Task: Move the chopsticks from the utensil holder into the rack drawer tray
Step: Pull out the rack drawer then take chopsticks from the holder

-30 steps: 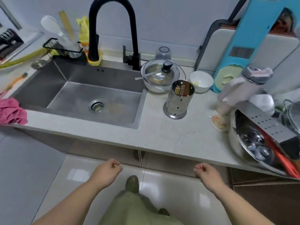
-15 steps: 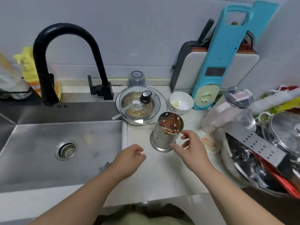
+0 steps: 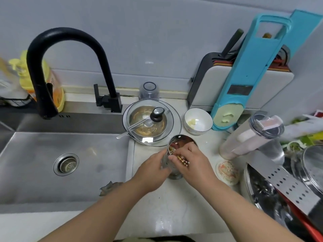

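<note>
**A:** What is different from a moment ago?

**B:** Half a second ago both hands were only near the utensil holder (image 3: 176,154). The right one was open beside it and the left one hung loose in front. Now both are on it. The holder has not moved. It stands where it stood, in the middle of the table, just in front of the glass lid (image 3: 151,121) and just right of the sink (image 3: 43,165).

**A:** So what does that mean for the job?

**B:** I think the taking-out part has begun. The chopsticks (image 3: 182,159) are in fingers now, but their far ends are down in the holder. None have gone to the drawer tray, and I cannot see that tray at all.

**A:** How is the left hand (image 3: 150,172)?

**B:** It curls round the holder's left side and holds it steady. The arm comes up from the bottom left.

**A:** And the right hand (image 3: 194,165)?

**B:** It reaches over the rim from the right. Its fingers (image 3: 181,152) are bent and closed round a bunch of chopsticks, with the patterned ends poking out by the thumb. The wrist sits low, near the table's front edge.
</note>
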